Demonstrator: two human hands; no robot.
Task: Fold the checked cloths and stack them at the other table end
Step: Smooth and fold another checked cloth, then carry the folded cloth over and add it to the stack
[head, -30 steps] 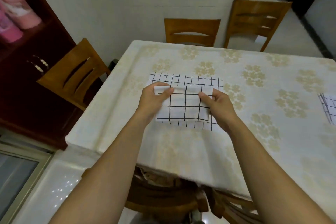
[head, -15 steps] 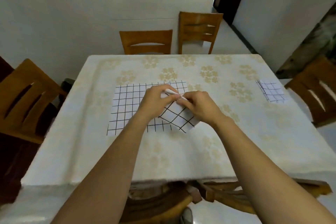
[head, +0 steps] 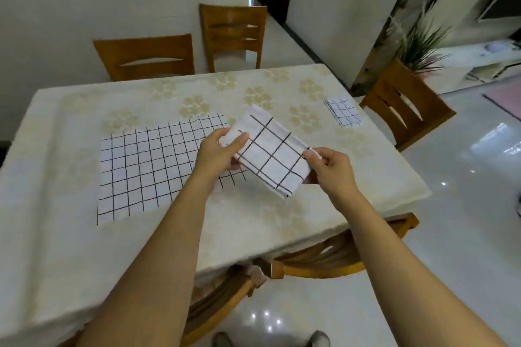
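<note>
A folded white cloth with a black check (head: 270,153) is held up above the table between both hands. My left hand (head: 218,153) grips its left edge, thumb on top. My right hand (head: 328,165) pinches its right edge. Under and left of it, another checked cloth (head: 146,166) lies spread flat on the table. At the far right end of the table lies a small folded checked cloth (head: 342,112).
The table (head: 253,222) wears a cream floral tablecloth. Wooden chairs stand behind it (head: 146,56), further back (head: 234,34), at the right (head: 406,107) and tucked under the near edge (head: 318,262). A potted plant (head: 420,48) stands beyond the right chair.
The folded cloth has been lifted off the flat cloth and carried to the right, held by both hands. My view has swung right, showing more of the table's right end.
</note>
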